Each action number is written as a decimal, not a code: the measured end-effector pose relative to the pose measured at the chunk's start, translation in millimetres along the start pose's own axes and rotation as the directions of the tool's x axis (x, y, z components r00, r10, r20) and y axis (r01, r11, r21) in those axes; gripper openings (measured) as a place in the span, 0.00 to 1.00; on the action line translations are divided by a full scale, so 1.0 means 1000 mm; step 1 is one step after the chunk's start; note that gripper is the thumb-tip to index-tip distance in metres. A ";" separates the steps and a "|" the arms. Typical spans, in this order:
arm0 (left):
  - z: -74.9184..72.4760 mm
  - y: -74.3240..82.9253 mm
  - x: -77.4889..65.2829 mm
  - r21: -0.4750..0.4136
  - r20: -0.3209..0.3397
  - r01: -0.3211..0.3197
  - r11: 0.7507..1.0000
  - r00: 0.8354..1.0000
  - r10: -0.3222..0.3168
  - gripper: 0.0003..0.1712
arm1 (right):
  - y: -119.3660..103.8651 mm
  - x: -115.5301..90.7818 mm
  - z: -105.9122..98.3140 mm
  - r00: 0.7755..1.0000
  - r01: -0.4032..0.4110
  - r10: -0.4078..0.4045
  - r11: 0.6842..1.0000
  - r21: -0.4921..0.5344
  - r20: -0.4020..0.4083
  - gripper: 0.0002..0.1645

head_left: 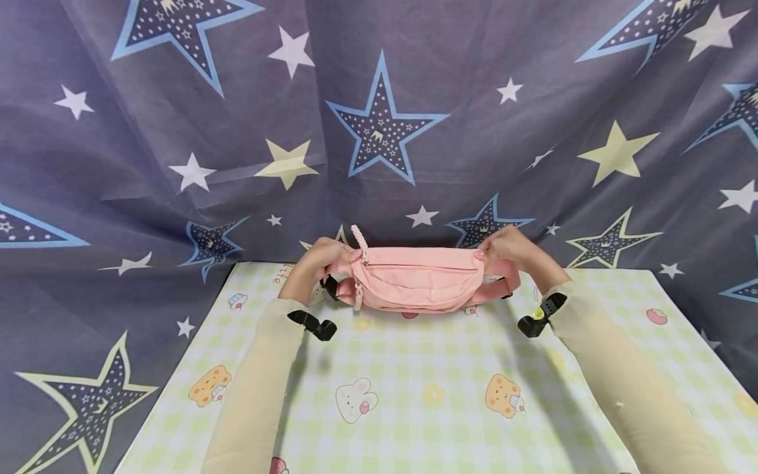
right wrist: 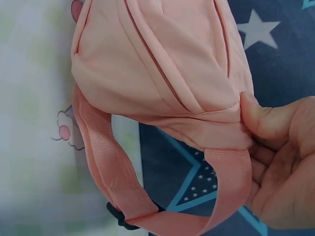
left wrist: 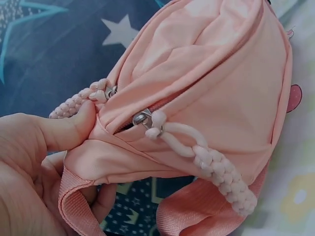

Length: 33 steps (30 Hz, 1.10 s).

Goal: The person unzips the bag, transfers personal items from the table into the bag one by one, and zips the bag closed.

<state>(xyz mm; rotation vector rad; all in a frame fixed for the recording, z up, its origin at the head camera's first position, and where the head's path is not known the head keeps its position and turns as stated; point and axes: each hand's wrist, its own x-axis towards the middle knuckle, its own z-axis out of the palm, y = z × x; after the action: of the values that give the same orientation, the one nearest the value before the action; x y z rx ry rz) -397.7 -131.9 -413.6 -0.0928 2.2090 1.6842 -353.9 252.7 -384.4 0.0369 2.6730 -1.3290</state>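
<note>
A pink waist bag (head_left: 423, 283) is held level at the far side of the table, its two zipped pockets facing me. My left hand (head_left: 328, 255) pinches its left end, thumb in front, where the strap (left wrist: 78, 209) joins. Braided zipper pulls (left wrist: 224, 179) hang from metal sliders beside that thumb. At the other end my right hand (head_left: 506, 245) pinches the bag's corner between thumb and curled fingers. The webbing strap (right wrist: 231, 179) loops below there, with a black adjuster buckle (right wrist: 123, 216). The bag's back is hidden.
Below lies a table with a green-checked cartoon cloth (head_left: 403, 368). Directly behind the bag hangs a dark blue curtain (head_left: 379, 210) printed with stars. Black wrist cameras sit on both sleeves, the left one (head_left: 314, 324) and the right one (head_left: 540, 316).
</note>
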 end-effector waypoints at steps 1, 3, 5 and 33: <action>0.000 -0.001 0.002 0.004 0.001 0.011 1.000 1.000 -0.011 0.12 | 0.001 0.001 0.000 1.000 0.002 -0.002 1.000 -0.003 0.002 0.23; 0.000 -0.002 0.004 0.006 -0.005 0.025 1.000 1.000 -0.025 0.18 | 0.002 0.004 0.000 1.000 0.002 -0.002 1.000 -0.008 0.005 0.22; -0.001 -0.003 0.006 0.021 -0.009 0.028 0.999 1.000 -0.028 0.21 | 0.003 0.007 0.000 1.000 -0.003 0.003 1.000 -0.009 0.004 0.22; 0.029 -0.029 0.008 0.492 -0.338 -0.057 0.868 0.907 0.251 0.11 | 0.030 0.006 0.032 0.995 0.019 -0.030 0.993 -0.112 -0.095 0.16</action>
<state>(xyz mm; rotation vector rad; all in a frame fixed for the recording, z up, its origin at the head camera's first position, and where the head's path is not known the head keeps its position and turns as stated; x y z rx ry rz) -390.9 -111.3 -449.5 -0.1358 2.9486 1.2196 -353.0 245.4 -428.3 0.0566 2.8329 -1.2124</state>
